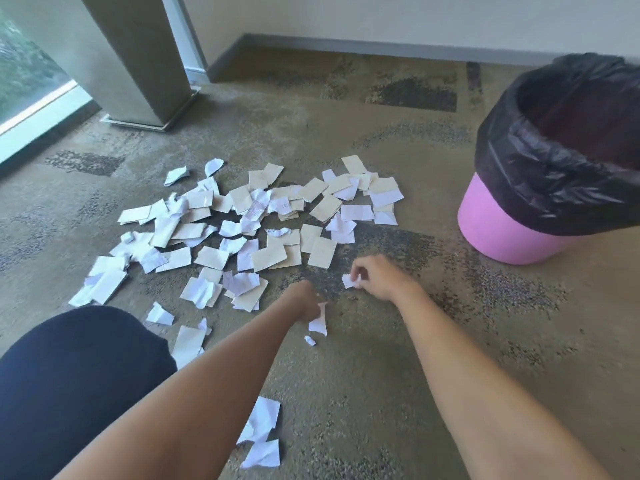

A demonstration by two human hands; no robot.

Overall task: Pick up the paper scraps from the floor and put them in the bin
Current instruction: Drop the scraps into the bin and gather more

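Note:
A wide spread of white and beige paper scraps (242,230) covers the carpet ahead of me. My left hand (306,303) is down on the floor, fingers closed on a white scrap (319,322) hanging below it. My right hand (377,277) pinches a small white scrap (349,281) just above the carpet. The pink bin (498,230) with a black liner (554,168) stands at the right, open at the top. A tiny crumpled scrap (309,340) lies below my left hand. More scraps (261,431) lie near my left forearm.
My knee in dark cloth (69,375) fills the lower left. A grey pillar base (145,98) stands at the back left beside a window. A wall with a skirting board (346,46) runs along the back. Bare carpet (433,341) lies between my right hand and the bin.

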